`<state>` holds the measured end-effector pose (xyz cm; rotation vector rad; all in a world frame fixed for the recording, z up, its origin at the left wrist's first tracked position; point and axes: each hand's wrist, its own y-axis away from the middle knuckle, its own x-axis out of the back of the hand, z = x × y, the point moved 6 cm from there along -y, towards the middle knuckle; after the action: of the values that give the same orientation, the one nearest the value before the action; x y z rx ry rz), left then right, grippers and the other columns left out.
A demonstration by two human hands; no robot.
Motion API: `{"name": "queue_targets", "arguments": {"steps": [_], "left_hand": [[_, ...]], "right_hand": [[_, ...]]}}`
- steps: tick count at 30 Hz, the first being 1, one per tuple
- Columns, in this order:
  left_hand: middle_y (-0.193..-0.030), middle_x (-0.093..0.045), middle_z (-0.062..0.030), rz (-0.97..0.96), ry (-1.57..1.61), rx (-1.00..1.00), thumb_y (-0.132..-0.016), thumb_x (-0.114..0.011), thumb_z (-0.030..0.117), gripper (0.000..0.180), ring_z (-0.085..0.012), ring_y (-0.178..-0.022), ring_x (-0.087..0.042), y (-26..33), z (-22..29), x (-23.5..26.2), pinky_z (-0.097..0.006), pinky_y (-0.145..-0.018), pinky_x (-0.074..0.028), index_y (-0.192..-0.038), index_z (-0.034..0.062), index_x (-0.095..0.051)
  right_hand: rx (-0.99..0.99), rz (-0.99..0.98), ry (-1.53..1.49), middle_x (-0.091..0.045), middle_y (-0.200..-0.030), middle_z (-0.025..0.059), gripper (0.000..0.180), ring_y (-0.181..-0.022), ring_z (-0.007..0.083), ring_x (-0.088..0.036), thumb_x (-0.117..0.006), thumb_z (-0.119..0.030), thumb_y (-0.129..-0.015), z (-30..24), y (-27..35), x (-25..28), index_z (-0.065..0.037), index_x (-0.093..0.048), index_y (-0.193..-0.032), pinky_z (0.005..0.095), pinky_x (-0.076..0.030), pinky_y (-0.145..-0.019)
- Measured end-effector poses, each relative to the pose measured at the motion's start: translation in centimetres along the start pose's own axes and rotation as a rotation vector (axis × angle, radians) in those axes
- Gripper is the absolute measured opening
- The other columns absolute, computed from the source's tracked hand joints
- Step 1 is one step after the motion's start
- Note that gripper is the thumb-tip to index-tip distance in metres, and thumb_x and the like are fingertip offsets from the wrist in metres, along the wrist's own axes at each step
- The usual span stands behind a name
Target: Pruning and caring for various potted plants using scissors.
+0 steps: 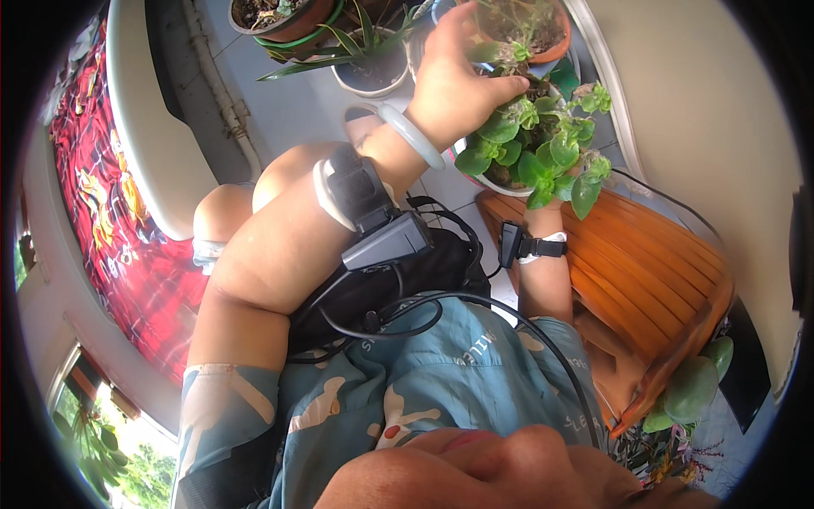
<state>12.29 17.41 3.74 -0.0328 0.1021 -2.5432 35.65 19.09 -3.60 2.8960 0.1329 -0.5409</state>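
Now | left hand curled, gripping potted plant | plant upright, stems vertical | right hand hidden behind leaves, unclear

Grey tiled floor carrying several plant pots: a terracotta pot, a white pot. Beside these, a slatted wooden stool standing on the tiles.

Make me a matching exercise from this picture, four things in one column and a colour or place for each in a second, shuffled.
1. bangle
2. stool
3. left hand
4. cloth

a. red, patterned
b. on the leafy plant
c. pale, on the left wrist
d. orange slats, under the plant's pot

Pairs: 1-c, 2-d, 3-b, 4-a
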Motion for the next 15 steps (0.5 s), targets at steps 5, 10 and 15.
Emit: {"name": "queue_targets", "arguments": {"steps": [5, 10, 15], "left_hand": [[-0.092, -0.057, -0.0050, -0.067, -0.346, -0.223, -0.072, -0.077, 0.018, 0.041, -0.0140, -0.083, -0.058, -0.4, 1.4, 0.0, -0.026, -0.073, -0.050, -0.107, 0.0066, -0.061], [-0.082, -0.054, -0.0005, -0.078, -0.301, -0.106, -0.071, -0.078, 0.020, 0.034, -0.0077, -0.069, -0.050, -0.4, 0.8, 0.5, -0.022, -0.060, -0.044, -0.099, 0.0076, -0.066], [-0.089, -0.062, -0.0158, -0.074, -0.178, -0.020, -0.068, -0.076, 0.024, 0.030, -0.0309, -0.086, -0.059, -0.4, 0.3, 0.5, -0.038, -0.078, -0.046, -0.092, 0.0078, -0.067]], "right_hand": [[0.013, 0.018, 0.025, -0.052, -0.122, 0.0147, 0.042, -0.110, 0.0277, -0.052, -0.041, -0.032, -0.094, 0.1, -0.9, 0.0, -0.002, -0.046, -0.124, 0.0409, -0.043, -0.095], [0.004, 0.008, 0.051, -0.051, -0.123, 0.0150, 0.043, -0.111, 0.0281, -0.051, -0.040, -0.032, -0.094, 1.1, -1.9, 0.2, -0.002, -0.045, -0.125, 0.0414, -0.043, -0.096], [0.038, -0.029, -0.081, -0.050, -0.125, 0.0157, 0.047, -0.112, 0.0290, -0.051, -0.042, -0.033, -0.094, 1.9, -2.3, 1.5, -0.001, -0.043, -0.128, 0.0416, -0.042, -0.097]]}}
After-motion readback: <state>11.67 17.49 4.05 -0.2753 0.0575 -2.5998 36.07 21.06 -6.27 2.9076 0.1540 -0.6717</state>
